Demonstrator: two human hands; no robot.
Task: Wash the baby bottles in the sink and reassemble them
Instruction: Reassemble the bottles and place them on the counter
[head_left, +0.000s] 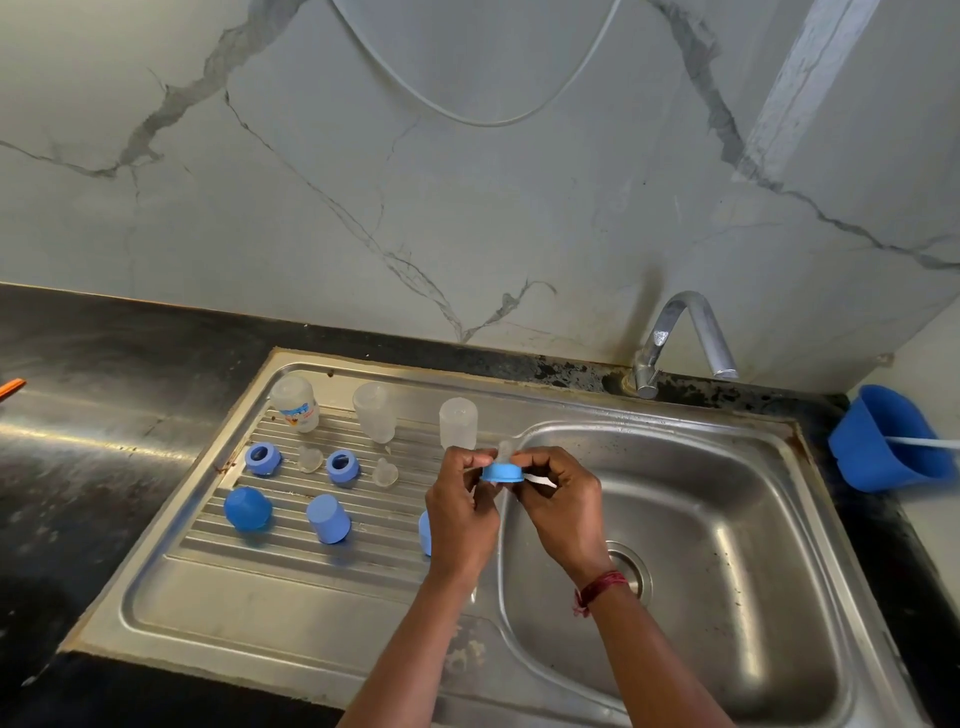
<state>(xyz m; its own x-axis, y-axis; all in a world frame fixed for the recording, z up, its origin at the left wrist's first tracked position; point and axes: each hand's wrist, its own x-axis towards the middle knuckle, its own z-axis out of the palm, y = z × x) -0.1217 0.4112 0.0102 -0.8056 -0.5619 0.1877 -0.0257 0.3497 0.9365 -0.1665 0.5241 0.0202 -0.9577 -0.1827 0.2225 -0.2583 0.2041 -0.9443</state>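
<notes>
Three clear bottles stand in a row along the top of the drainboard (260, 597), centre-left of the frame: the printed bottle (295, 402) furthest left and leaning a bit, the middle bottle (375, 410), and the right bottle (458, 422) just above our hands.

Below them are two loose rings, the left ring (263, 458) and the second ring (342, 466), each with a see-through teat just to its right: the left teat (310, 460) and the second teat (385, 474). Lower still sit the blue caps: the round cap (248, 508), the tall cap (327, 518), and the hidden cap (425, 532), which mostly disappears behind our left wrist.

Dead centre, both our hands hold the third blue ring (502, 473) up in the air, right over the line where the drainboard meets the basin (727, 519). Our left hand (457, 514) pinches its left side with curled fingertips and our right hand (558, 499) pinches the right side the same way. The held teat (506, 448) pokes up just above that ring between our fingertips; we can't tell if it's seated in the ring or not.

Our right wrist has a red thread band (602, 590) on it. The tap (685, 332) curves over the basin at upper right, and no water shows at its spout. A blue tub (883, 447) sits on the black counter (78, 441) at the far right edge, and a white cord (478, 122) loops down the marble wall up top.
</notes>
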